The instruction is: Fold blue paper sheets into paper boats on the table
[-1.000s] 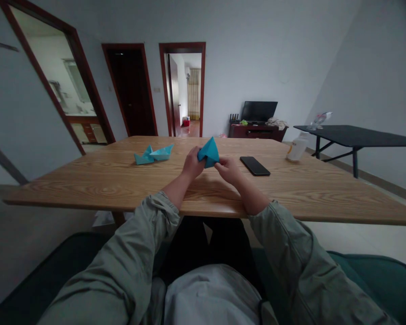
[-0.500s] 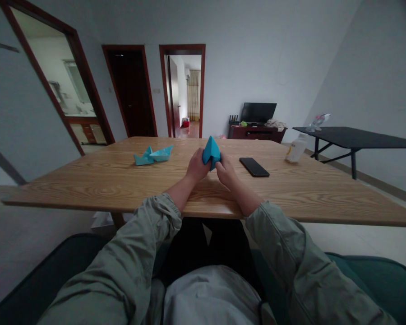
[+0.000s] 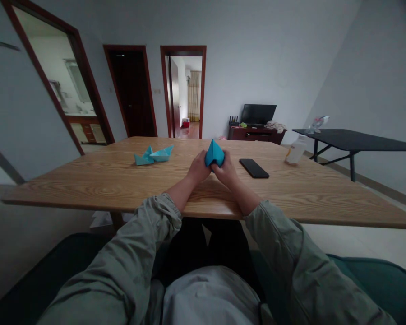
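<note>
A piece of folded blue paper (image 3: 214, 154), its point upward, is held just above the wooden table between both hands. My left hand (image 3: 199, 167) is closed around its left side. My right hand (image 3: 226, 170) grips the other side, with the thumb at the lower front edge. The fingers behind the paper are hidden. Farther left on the table, two light-blue folded paper boats (image 3: 154, 155) lie touching each other. To the right of my hands lies a black phone (image 3: 254, 168), lying flat.
The wooden table (image 3: 98, 189) spans the view, its front edge under my forearms. A translucent plastic bottle or cup (image 3: 293, 153) stands on its right side. Beyond are a black table (image 3: 352, 137) with a clear plastic item and a television (image 3: 259, 114) on a low cabinet.
The folded paper has turned and its lower part has closed up, so it looks more compact. My right hand has shifted slightly, bringing its thumb to the paper's lower front.
</note>
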The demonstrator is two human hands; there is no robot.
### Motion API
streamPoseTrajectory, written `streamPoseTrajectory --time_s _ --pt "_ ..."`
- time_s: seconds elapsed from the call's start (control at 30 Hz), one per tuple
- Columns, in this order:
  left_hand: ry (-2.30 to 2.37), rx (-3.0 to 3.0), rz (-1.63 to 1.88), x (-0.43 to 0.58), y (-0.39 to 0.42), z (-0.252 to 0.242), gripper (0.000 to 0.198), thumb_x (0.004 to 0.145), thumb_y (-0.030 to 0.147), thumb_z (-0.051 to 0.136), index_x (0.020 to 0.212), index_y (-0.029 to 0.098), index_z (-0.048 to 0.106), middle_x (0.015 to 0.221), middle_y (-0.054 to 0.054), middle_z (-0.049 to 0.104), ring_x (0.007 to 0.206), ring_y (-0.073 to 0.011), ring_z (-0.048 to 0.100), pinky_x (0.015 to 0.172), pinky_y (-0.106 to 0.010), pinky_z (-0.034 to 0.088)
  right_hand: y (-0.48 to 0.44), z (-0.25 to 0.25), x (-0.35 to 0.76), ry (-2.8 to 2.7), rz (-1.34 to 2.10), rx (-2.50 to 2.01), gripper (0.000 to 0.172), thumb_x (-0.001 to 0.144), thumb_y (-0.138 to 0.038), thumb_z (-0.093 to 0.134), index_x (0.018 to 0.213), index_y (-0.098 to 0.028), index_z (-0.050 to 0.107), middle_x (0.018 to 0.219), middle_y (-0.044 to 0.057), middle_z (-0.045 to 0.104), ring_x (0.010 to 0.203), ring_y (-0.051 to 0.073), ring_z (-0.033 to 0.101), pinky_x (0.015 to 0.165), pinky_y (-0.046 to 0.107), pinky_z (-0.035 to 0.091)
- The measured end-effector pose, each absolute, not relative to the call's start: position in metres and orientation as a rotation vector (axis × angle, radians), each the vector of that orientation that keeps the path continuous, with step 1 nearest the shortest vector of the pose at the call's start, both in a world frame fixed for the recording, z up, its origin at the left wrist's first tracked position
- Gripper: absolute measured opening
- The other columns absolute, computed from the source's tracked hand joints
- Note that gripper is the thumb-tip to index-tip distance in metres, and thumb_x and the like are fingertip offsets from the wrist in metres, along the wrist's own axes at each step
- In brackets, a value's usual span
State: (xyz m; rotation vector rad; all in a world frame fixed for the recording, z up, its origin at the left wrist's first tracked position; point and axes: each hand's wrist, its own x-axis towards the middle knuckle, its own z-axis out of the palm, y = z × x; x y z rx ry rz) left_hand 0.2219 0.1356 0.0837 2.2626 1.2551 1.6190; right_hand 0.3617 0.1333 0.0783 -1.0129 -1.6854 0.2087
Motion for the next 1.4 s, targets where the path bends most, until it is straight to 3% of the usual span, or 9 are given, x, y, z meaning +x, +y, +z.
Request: streamPoseTrajectory --time_s 0.23,0.53,0.73,0.93,1.27,1.4 --pt "1.265 2.284 1.65 0.222 0.137 0.084 0.02 0.073 0.01 0.058 0.09 0.019 0.05 0.09 -0.005 0.06 0.087 -0.0204 0.057 0.078 -0.032 0.046 0.133 0.08 0.361 -1.67 0.162 -1.024 0.055 0.07 -0.028 0.056 0.123 -0.017 0.047 0.096 0.01 0.065 0.081 0.029 0.06 0.074 0.042 0.048" --pt "1.135 2.328 1.728 0.218 0.138 0.086 0.035 0.073 0.011 0.06 0.108 0.017 0.056 0.107 -0.008 0.064 0.101 -0.0214 0.058 0.091 -0.034 0.046 0.136 0.079 0.366 -1.704 0.147 -0.972 0.024 0.071 -0.024 0.051 0.092 -0.018 0.062 0.086 0.006 0.068 0.077 0.024 0.059 0.071 0.035 0.046" --pt "1.207 2.321 1.596 0.21 0.136 0.09 0.018 0.074 0.013 0.06 0.092 0.017 0.062 0.089 -0.004 0.066 0.085 -0.0188 0.06 0.079 -0.029 0.048 0.137 0.078 0.371 -1.715 0.153 -1.0 0.012 0.073 -0.027 0.053 0.074 -0.017 0.06 0.07 0.003 0.064 0.064 0.019 0.053 0.06 0.029 0.039" --pt "1.215 2.304 1.593 0.211 0.136 0.091 0.021 0.074 0.014 0.06 0.094 0.018 0.063 0.089 -0.004 0.067 0.083 -0.0187 0.06 0.077 -0.03 0.047 0.136 0.079 0.37 -1.727 0.115 -0.985 0.011 0.072 -0.027 0.055 0.069 -0.018 0.058 0.063 0.001 0.06 0.059 0.017 0.05 0.056 0.027 0.034" --pt "1.142 2.319 1.684 0.202 0.141 0.09 0.023 0.073 0.014 0.062 0.096 0.017 0.063 0.094 -0.005 0.065 0.088 -0.018 0.059 0.08 -0.029 0.048 0.131 0.083 0.375 -1.796 0.07 -0.962 0.012 0.073 -0.028 0.056 0.075 -0.017 0.061 0.073 0.003 0.065 0.065 0.017 0.052 0.063 0.028 0.038" --pt "1.154 2.297 1.689 0.201 0.142 0.089 0.025 0.073 0.013 0.062 0.097 0.018 0.063 0.095 -0.005 0.064 0.088 -0.0173 0.058 0.073 -0.027 0.049 0.13 0.085 0.375 -1.8 0.06 -0.926 0.011 0.073 -0.026 0.055 0.076 -0.017 0.061 0.076 0.003 0.065 0.067 0.018 0.052 0.066 0.029 0.04"
